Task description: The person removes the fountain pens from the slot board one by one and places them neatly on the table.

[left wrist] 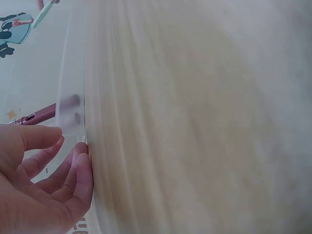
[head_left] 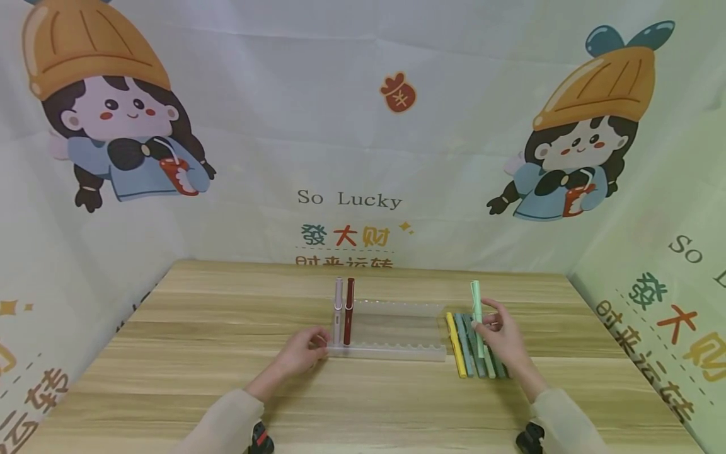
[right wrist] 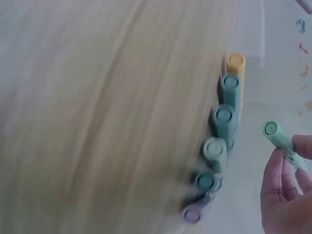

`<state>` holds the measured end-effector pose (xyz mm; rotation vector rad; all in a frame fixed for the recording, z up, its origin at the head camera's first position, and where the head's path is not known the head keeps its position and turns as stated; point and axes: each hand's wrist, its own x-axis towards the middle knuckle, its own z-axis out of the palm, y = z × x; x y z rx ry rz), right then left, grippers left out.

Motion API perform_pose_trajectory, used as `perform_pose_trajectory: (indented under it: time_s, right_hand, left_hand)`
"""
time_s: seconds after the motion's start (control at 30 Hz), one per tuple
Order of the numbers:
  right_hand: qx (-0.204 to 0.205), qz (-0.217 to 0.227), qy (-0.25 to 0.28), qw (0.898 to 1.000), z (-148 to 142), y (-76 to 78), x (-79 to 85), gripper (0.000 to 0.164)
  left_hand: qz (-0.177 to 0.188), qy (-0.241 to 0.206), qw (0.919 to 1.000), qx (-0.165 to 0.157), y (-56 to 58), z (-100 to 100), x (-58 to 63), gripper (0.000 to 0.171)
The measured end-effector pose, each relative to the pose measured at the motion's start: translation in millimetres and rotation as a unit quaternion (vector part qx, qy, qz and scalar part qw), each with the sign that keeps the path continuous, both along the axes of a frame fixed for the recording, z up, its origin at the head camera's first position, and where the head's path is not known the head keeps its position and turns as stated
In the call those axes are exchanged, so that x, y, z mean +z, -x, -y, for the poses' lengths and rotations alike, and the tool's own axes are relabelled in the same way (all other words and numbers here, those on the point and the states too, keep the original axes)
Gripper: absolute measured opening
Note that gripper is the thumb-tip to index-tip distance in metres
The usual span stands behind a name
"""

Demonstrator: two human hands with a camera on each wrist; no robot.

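My right hand (head_left: 503, 334) pinches a light mint-green pen (head_left: 477, 309) between thumb and fingers, nearly upright above a row of pens. Its blunt round end faces down in the right wrist view. At the left end of a clear plastic pen rack (head_left: 391, 354), my left hand (head_left: 303, 350) has loosely bent fingers with the tips right at the rack's corner. A pale lilac pen (head_left: 338, 309) and a dark red pen (head_left: 349, 309) stand side by side in the rack's left slots. In the left wrist view the dark red pen (left wrist: 41, 115) shows beyond the thumb.
Right of the rack several pens lie side by side: a yellow pen (head_left: 455, 347), then blue-grey and green ones, with a purple pen (right wrist: 193, 213) at the far end. Beneath everything is a wooden table (head_left: 363, 410); a printed cloth (head_left: 255, 126) hangs behind.
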<state>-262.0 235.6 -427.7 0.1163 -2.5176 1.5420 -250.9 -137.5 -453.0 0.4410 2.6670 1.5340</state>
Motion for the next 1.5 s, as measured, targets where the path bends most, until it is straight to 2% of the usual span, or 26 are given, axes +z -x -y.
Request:
perform_pose_trajectory:
  time_s: [0.13, 0.37, 0.8, 1.27, 1.5]
  right_hand:
    - [-0.003, -0.002, -0.008, 1.0, -11, -2.5, -0.7, 0.046]
    - [-0.015, 0.01, -0.051, 0.999, -29, -8.7, 0.0, 0.045]
    - [-0.01, 0.035, -0.065, 0.997, -58, -13.0, -3.7, 0.042]
    - [-0.002, 0.076, -0.119, 0.99, -66, -8.1, -10.7, 0.041]
    - [-0.019, 0.09, -0.15, 0.984, -68, -2.9, -12.1, 0.039]
  left_hand:
    - [-0.004, 0.002, 1.0, -0.001, -0.3, 0, -0.2, 0.012]
    - [-0.008, 0.007, 0.9999, -0.002, -0.2, 1, -0.1, 0.011]
    - [-0.013, 0.014, 0.9998, 0.003, -1.2, 0, 0.5, 0.012]
    - [-0.007, 0.013, 0.9999, 0.005, -1.2, 0, -0.7, 0.012]
    - [-0.007, 0.01, 0.9999, 0.004, -1.8, 0, 0.4, 0.014]
